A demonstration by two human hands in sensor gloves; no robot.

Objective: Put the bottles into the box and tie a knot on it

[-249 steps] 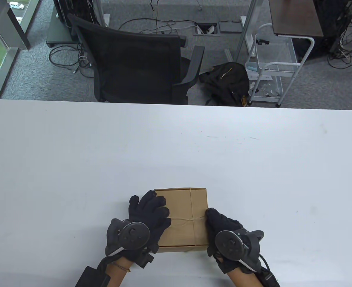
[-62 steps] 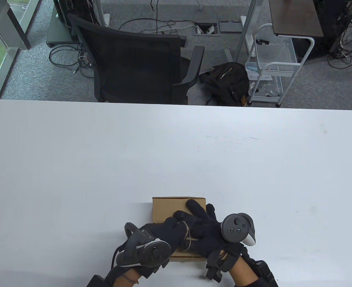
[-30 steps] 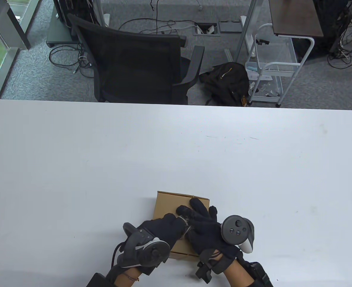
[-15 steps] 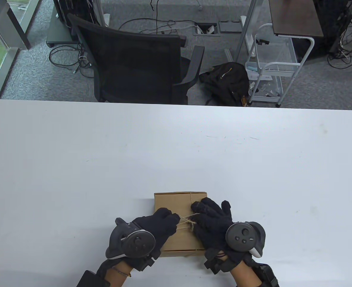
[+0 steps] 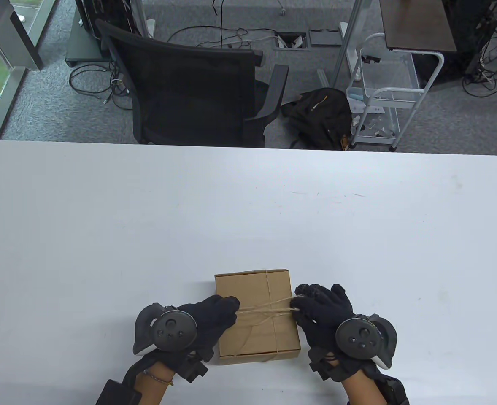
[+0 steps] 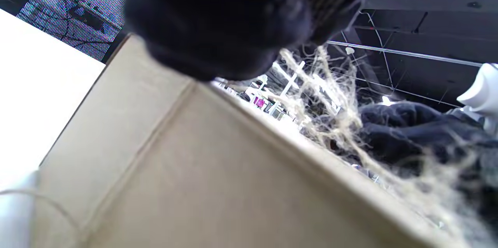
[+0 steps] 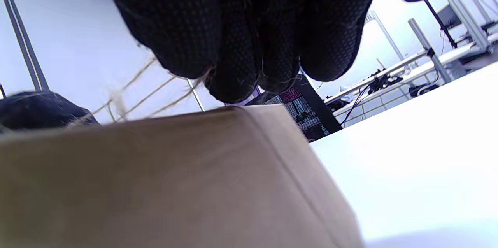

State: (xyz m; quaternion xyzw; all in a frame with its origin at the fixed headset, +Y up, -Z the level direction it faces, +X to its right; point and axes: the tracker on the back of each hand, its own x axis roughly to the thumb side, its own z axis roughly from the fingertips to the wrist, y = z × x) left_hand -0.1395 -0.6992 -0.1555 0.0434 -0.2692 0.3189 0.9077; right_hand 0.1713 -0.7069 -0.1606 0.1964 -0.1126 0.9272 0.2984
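Observation:
A closed brown cardboard box [image 5: 255, 333] sits near the table's front edge, wrapped with pale twine [image 5: 265, 310] that crosses its lid. My left hand [image 5: 214, 314] pinches the twine at the box's left edge. My right hand [image 5: 316, 301] pinches the other end at the right edge, so the strands stretch taut between them. In the left wrist view the frayed twine [image 6: 334, 111] runs over the box [image 6: 202, 170] from my gloved fingers [image 6: 218, 18]. In the right wrist view curled fingers [image 7: 241, 30] hold twine [image 7: 155, 88] above the box [image 7: 175, 185]. No bottles show.
The white table [image 5: 248, 211] stretches wide around the box. Beyond its far edge stand a black office chair [image 5: 189, 88], a black bag [image 5: 320, 116] on the floor and a white wire cart [image 5: 383, 93].
My hands have drawn apart from the middle of the lid to the box's left and right edges, stretching the twine taut. The box has turned slightly.

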